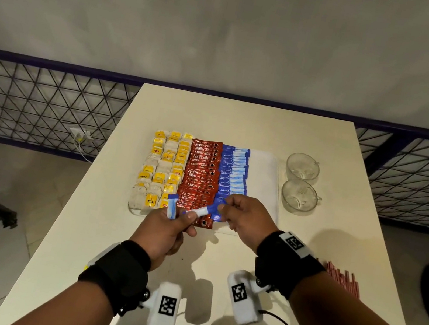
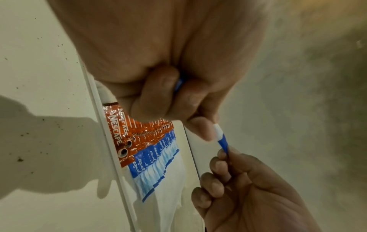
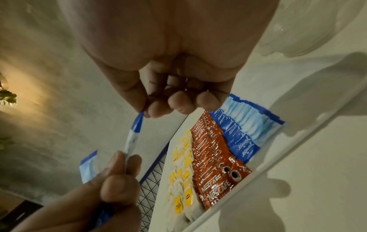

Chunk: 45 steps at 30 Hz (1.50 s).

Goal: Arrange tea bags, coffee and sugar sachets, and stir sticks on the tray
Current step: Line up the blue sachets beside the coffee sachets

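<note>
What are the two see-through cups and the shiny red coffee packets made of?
The two clear cups look like glass, though clear plastic is possible: you see the table through them, with bright glints. The red Nescafe coffee sachets look like glossy foil-lined plastic film: they show crinkles and silvery reflections in the right wrist view.

On the tabletop (image 1: pixel 243 121) sits the tray (image 1: pixel 269 168): tea bags (image 1: pixel 163 166) at its left, coffee sachets (image 1: pixel 200 171) in the middle, sugar sachets (image 1: pixel 233 169) to their right. Two cups (image 1: pixel 300 183) stand right of the tray, stir sticks (image 1: pixel 344 279) nearer, at the right edge
</note>
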Each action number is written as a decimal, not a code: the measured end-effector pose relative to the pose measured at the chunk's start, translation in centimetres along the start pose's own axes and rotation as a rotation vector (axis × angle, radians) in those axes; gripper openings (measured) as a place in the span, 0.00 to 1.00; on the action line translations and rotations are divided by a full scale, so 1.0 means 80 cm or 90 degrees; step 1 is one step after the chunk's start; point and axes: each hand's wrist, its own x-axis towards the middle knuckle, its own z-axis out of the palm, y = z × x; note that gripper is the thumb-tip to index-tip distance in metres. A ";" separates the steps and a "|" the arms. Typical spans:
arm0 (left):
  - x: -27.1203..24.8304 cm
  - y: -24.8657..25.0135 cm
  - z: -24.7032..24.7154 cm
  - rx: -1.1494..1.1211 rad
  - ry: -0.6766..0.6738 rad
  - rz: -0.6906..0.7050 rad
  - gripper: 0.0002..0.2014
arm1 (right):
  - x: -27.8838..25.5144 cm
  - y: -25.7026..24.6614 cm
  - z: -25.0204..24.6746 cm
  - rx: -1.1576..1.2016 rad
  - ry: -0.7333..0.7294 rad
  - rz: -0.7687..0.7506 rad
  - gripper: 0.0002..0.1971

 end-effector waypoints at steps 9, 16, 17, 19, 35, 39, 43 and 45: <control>-0.013 -0.013 0.014 0.389 0.111 0.477 0.08 | -0.027 0.001 -0.013 0.154 -0.006 0.078 0.18; -0.015 -0.026 0.010 0.487 0.082 0.505 0.14 | -0.028 -0.003 -0.024 0.274 0.013 0.098 0.08; -0.020 -0.020 0.014 0.422 0.106 0.430 0.12 | -0.028 -0.002 -0.026 0.287 0.016 0.096 0.07; -0.023 -0.014 0.017 0.281 0.117 0.276 0.08 | -0.028 0.000 -0.029 0.297 0.017 0.085 0.05; -0.022 -0.011 0.059 -0.021 0.040 0.084 0.14 | -0.029 0.012 -0.012 0.245 0.002 0.016 0.04; -0.019 -0.018 0.055 0.082 0.032 0.089 0.13 | -0.029 0.017 -0.019 0.126 -0.011 0.004 0.08; -0.006 -0.009 0.041 0.105 0.025 0.090 0.09 | -0.035 0.030 -0.025 -0.132 -0.123 -0.027 0.10; -0.004 -0.011 0.040 0.110 0.013 0.061 0.09 | -0.039 0.033 -0.024 -0.134 -0.138 -0.012 0.06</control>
